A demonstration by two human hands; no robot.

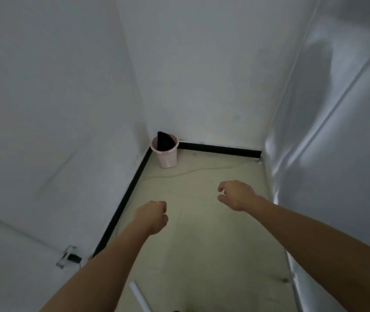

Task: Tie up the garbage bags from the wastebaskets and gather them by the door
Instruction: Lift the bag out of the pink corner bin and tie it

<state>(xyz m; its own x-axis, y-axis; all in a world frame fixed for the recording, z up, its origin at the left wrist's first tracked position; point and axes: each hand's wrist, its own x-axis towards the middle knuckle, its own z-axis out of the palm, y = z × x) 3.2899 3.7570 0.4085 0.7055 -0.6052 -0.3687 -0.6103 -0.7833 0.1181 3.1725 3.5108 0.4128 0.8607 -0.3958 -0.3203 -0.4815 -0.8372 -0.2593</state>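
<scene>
Well ahead of both empty hands, pink wastebasket (167, 154), apparently black-bagged

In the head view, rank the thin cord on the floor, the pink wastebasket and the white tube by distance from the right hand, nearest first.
From the right hand:
1. Thin cord, lying on the floor just ahead of the hand.
2. Pink wastebasket, in the far left corner, with the black bag sticking up out of it.
3. White tube, on the floor back by the bottom edge, beside the left forearm.
</scene>
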